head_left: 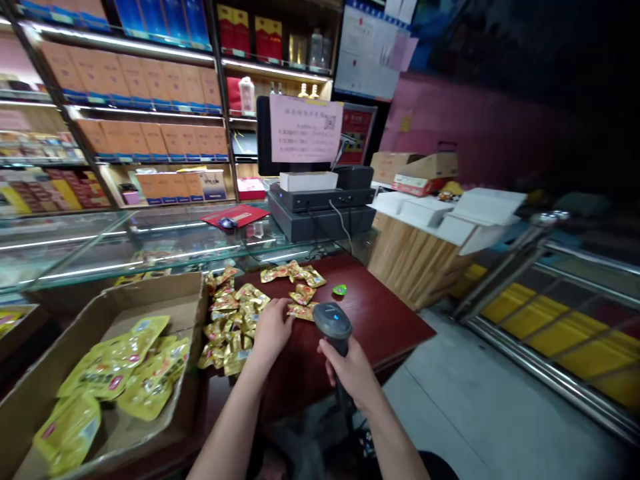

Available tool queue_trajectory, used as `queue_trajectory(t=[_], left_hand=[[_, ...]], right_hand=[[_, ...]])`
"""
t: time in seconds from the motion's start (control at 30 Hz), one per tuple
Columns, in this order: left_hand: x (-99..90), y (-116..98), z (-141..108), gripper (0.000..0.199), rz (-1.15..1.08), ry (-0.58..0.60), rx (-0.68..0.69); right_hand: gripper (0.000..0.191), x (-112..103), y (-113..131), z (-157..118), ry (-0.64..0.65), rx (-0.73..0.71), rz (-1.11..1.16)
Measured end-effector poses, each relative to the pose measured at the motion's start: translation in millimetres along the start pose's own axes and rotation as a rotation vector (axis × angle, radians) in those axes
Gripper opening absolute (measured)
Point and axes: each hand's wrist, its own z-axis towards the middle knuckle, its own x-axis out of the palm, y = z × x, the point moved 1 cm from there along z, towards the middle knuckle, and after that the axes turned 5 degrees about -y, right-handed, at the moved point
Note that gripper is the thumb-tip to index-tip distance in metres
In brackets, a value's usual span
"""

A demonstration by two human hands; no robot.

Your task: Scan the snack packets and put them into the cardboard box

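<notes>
My right hand [353,373] is wrapped round the handle of a dark barcode scanner [333,321], which shows a small blue light on top. Its head points away from me, over the dark red table. My left hand [273,328] rests at the right side of a pile of gold foil snack packets [233,320]. Between its thumb and fingers is the left end of a single gold snack packet [303,312], just beyond the scanner head. Another small gold packet [302,294] lies behind that one, and several more gold packets [293,271] form a row farther back.
A cardboard tray [197,333] with larger yellow-green pouches [120,363] stands at left. A small green item [339,290] lies on the table [385,320]. Behind are a glass counter [165,243], a monitor with a pink notice [306,130] and stocked shelves. At right runs a metal rail [550,370].
</notes>
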Motion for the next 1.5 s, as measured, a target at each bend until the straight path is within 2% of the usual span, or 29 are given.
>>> queue_trajectory(t=[0.1,0.17,0.3,0.4,0.5,0.57,0.67,0.73,0.83,0.9,1.07,1.23,1.37,1.5], left_hand=[[29.2,-0.4,10.7,0.037,0.176,0.098,0.010],[41.1,-3.4,16.3,0.044,0.233,0.150,0.019],[48.9,-9.3,21.5,0.043,0.265,0.216,0.035],[46.5,-5.3,21.3,0.029,0.216,0.176,0.013],[41.8,6.1,20.8,0.021,-0.007,0.069,-0.093],[38.0,14.5,20.4,0.017,-0.264,0.027,-0.238],[31.1,23.1,18.2,0.025,-0.720,0.087,-0.477],[24.9,25.6,15.3,0.032,-0.931,0.151,-0.559],[16.2,27.8,9.6,0.041,-1.040,0.194,-0.588],[12.8,29.4,5.8,0.045,-1.054,0.175,-0.614],[9.8,31.5,0.6,0.039,-1.038,0.055,-0.602],[5.2,27.4,0.7,0.035,-0.976,0.024,-0.538],[1.9,22.3,-0.1,0.032,-0.942,0.039,-0.504],[0.2,17.0,-1.7,0.030,-0.937,0.141,-0.426]], right_hand=[[0.037,-17.2,-7.1,4.5,-0.049,0.008,-0.004],[0.038,-24.9,-8.0,6.0,-0.061,0.013,-0.001],[0.038,-31.8,-7.7,7.0,-0.063,0.028,0.004],[0.036,-31.5,-9.5,7.0,-0.054,0.028,-0.003],[0.034,-27.0,-10.0,6.3,-0.036,0.018,-0.008],[0.034,-21.7,-8.3,5.2,-0.019,0.016,-0.008],[0.034,-11.2,-4.2,2.4,0.013,0.009,-0.010],[0.034,-3.9,-1.9,-0.1,0.032,0.001,-0.002],[0.034,6.6,1.3,-4.8,0.068,-0.018,0.009],[0.033,13.4,4.7,-8.7,0.098,-0.044,0.001],[0.032,29.3,14.0,-17.7,0.136,-0.067,-0.021],[0.032,37.8,14.4,-20.8,0.153,-0.069,-0.035],[0.030,38.0,11.8,-20.9,0.146,-0.083,-0.034],[0.031,37.1,12.2,-20.5,0.141,-0.085,-0.047]])
